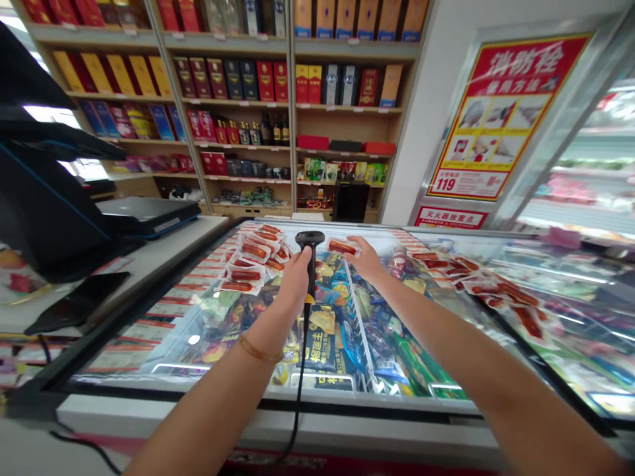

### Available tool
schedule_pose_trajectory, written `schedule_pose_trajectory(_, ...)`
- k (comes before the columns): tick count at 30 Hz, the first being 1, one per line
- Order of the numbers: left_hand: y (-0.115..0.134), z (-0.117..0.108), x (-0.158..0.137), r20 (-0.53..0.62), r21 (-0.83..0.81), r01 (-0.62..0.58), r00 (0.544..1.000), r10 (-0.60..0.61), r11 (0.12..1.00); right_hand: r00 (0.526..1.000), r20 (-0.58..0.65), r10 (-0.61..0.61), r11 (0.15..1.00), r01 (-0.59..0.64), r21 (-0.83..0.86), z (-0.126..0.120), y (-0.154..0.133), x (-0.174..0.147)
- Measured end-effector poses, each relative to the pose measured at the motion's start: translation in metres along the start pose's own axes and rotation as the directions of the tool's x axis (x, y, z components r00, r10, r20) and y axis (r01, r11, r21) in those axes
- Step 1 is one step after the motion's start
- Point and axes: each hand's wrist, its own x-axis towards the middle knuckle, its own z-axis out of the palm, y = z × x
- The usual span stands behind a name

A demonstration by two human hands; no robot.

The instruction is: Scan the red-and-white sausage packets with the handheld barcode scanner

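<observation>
Scanner (310,237) in left hand (296,270), sausage pack (342,246) in right hand (366,258), both over the freezer (109,407).

Scanner stands upright, gripped by its handle, likely so its head stays uncovered; its cord (302,350) hangs down toward the near edge, probably to stay out of the way. Sausage pack is just right of the scanner head, near the far side of the freezer. It looks pinched at its right end, presumably so most of the wrapper stays exposed. Can't tell whether the pack touches the glass.

The glass top seems to serve as a work surface: a loose pile of packs (252,251) lies on the left, overlapping, and a scattered row of packs (483,284) runs along the right. Frozen packets (322,330) sit below the glass, split by a wire divider (358,311), probably to sort them. Counter with a scale (149,213) is at left; boxed goods on shelves (228,39) at the far side.

Left hand is closed around the handle, thumb up the near face behind the head. Right hand is narrow, thumb and fingers at the pack's right end; exact finger contact too small to tell.
</observation>
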Motion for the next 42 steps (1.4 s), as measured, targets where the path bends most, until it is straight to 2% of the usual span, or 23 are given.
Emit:
schedule_pose_trajectory(4,0.022,-0.055,0.014,-0.16,-0.011,-0.06,0.985,0.058,0.998,0.999,-0.025,-0.029,0.99,0.032,0.138,0.071,-0.04,0.055)
schedule_pose_trajectory(7,0.034,-0.099,0.019,-0.268,-0.021,-0.083,0.961,0.074,0.996,0.998,0.007,-0.061,0.99,0.06,0.131,0.122,-0.07,0.087)
schedule_pose_trajectory(10,0.042,-0.132,0.02,-0.329,-0.018,-0.102,0.94,0.09,0.995,0.996,0.081,-0.045,0.995,0.037,0.098,0.163,-0.093,0.105)
schedule_pose_trajectory(14,0.047,-0.154,0.017,-0.339,-0.01,-0.119,0.934,0.108,0.993,0.986,0.166,0.033,0.996,-0.02,-0.082,0.197,-0.104,0.111)
schedule_pose_trajectory(18,0.045,-0.153,0.017,-0.323,-0.027,-0.104,0.942,0.09,0.994,0.973,0.227,0.046,0.987,-0.009,-0.161,0.204,-0.1,0.106)
schedule_pose_trajectory(21,0.041,-0.141,0.017,-0.298,-0.052,-0.088,0.952,0.069,0.995,0.973,0.23,0.027,0.981,0.019,-0.193,0.187,-0.093,0.099)
schedule_pose_trajectory(24,0.034,-0.12,0.016,-0.276,-0.071,-0.074,0.96,0.051,0.995,0.98,0.196,0.04,0.974,0.006,-0.226,0.155,-0.078,0.088)
schedule_pose_trajectory(27,0.023,-0.091,0.014,-0.213,-0.061,-0.065,0.976,0.051,0.996,0.986,0.157,0.056,0.964,-0.013,-0.265,0.11,-0.048,0.071)
schedule_pose_trajectory(31,0.005,-0.041,0.011,-0.127,-0.042,-0.027,0.992,0.021,0.999,0.992,0.078,0.102,0.918,-0.063,-0.391,0.035,0.008,0.039)
schedule_pose_trajectory(34,-0.011,-0.003,0.005,-0.071,-0.023,-0.005,0.997,0.003,1.0,0.984,0.0,0.179,0.817,-0.149,-0.557,-0.026,0.052,0.014)
schedule_pose_trajectory(37,-0.03,0.023,-0.001,-0.005,-0.019,0.0,1.0,0.0,1.0,0.971,-0.033,0.237,0.659,-0.186,-0.728,-0.081,0.092,-0.007)
schedule_pose_trajectory(39,-0.043,0.029,-0.004,0.035,0.019,-0.001,0.999,0.0,1.0,0.965,-0.012,0.263,0.571,-0.166,-0.804,-0.107,0.112,-0.016)
schedule_pose_trajectory(42,-0.059,0.025,-0.004,0.067,0.124,0.011,0.998,-0.02,0.992,0.953,0.028,0.3,0.501,-0.132,-0.855,-0.125,0.134,-0.022)
